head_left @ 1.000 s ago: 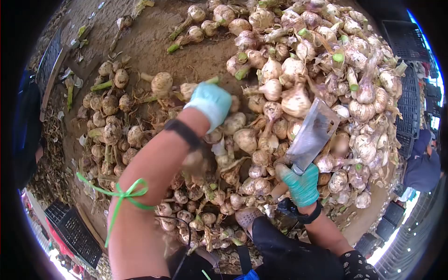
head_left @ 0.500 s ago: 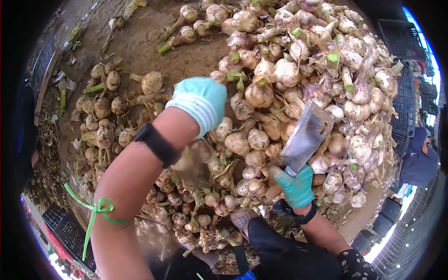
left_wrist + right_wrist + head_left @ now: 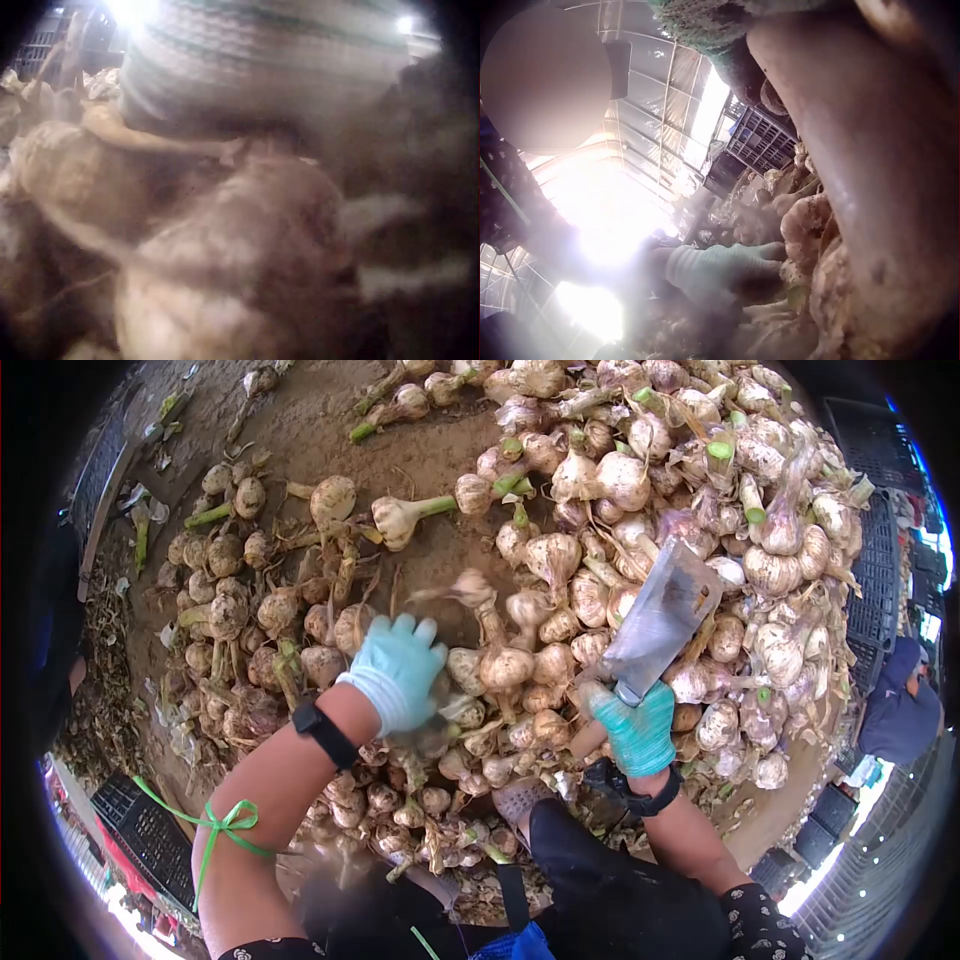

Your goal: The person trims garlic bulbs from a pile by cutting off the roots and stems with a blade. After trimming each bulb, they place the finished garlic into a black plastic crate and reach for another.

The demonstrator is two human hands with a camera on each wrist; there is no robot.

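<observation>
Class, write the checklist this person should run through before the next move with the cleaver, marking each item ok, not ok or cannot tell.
1. Right hand grips the cleaver: ok.
2. Left hand away from the blade: ok.
3. Left fingers spread: ok.
4. Nothing under the left palm: cannot tell; it is hidden.
5. Stems all short: not ok; one garlic bulb keeps a long one.
6. Edge sharp: cannot tell.
</observation>
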